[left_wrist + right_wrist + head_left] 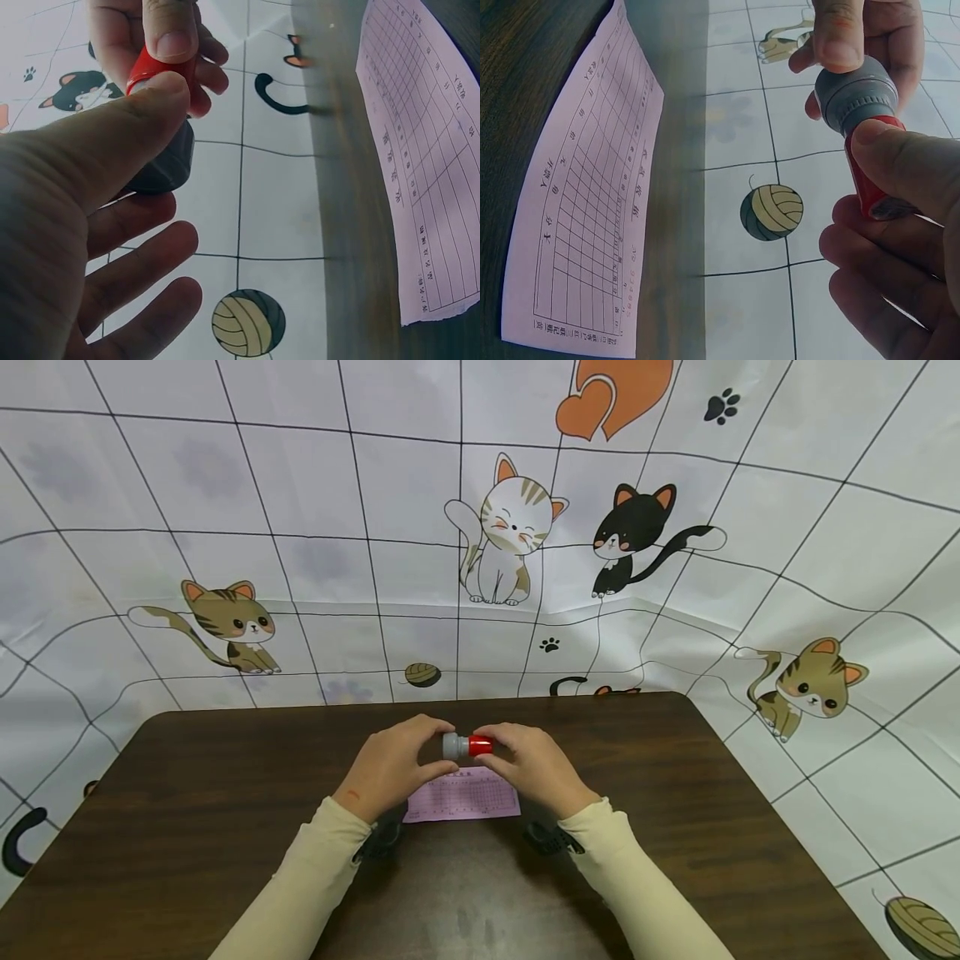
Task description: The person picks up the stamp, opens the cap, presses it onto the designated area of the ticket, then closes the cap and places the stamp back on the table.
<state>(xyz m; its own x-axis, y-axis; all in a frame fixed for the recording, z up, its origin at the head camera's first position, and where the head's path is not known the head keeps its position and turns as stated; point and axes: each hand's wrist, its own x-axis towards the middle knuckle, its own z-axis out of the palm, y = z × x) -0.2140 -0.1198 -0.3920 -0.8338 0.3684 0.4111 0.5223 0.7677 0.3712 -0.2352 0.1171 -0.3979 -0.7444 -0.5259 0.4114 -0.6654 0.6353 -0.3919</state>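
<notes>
Your left grip [396, 762] pinches the gray end of a small red and gray object [467, 746], while your right grip [542, 766] pinches its red end, so both are narrow around it. You hold it up off the counter [247, 777], lying sideways between the two, gray part to your left and red part to your right. Seen from the right wrist, your right thumb [915, 169] rests on the red part, just beside the ribbed gray one. Your lower left fingers [150, 262] stand spread, apart from the object. On the counter lies a pink paper form [465, 797], printed with a grid and small characters; you hold the object clear of it. You wear a black device [382, 835] at each wrist, near the cuffs of your pale yellow sleeves [315, 868]. Beyond the counter rises a white sheet [375, 527] with black lines, cartoon cats [506, 543] and yarn balls [422, 674].
</notes>
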